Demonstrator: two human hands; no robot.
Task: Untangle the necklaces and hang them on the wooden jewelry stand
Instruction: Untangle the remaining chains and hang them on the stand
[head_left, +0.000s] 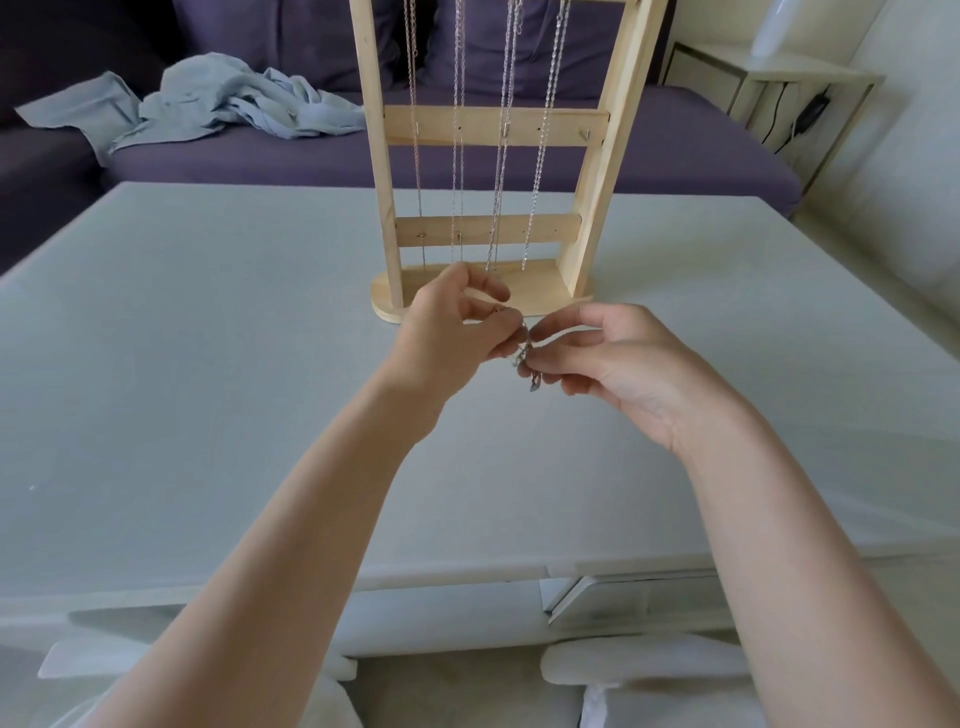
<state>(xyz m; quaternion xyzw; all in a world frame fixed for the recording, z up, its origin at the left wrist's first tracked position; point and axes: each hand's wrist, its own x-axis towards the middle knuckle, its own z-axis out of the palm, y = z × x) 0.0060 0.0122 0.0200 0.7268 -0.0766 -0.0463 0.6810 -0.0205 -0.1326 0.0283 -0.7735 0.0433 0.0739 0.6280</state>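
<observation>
A small bunched silver necklace (525, 358) hangs between my two hands, above the pale table (208, 364). My left hand (452, 332) pinches its upper part with thumb and fingertips. From the right, my right hand (608, 358) pinches the same tangle, and a short end dangles below the fingers. Just behind the hands stands the wooden jewelry stand (493, 124), with several silver chains (501, 156) hanging down in front of its cross bars. The top of the stand is out of frame.
A purple sofa (675, 156) runs behind the table, with a crumpled light-blue cloth (218, 104) on it at the left. A white side table (769, 78) with a dark cable stands at the back right. White chair parts (639, 670) lie below the table's near edge.
</observation>
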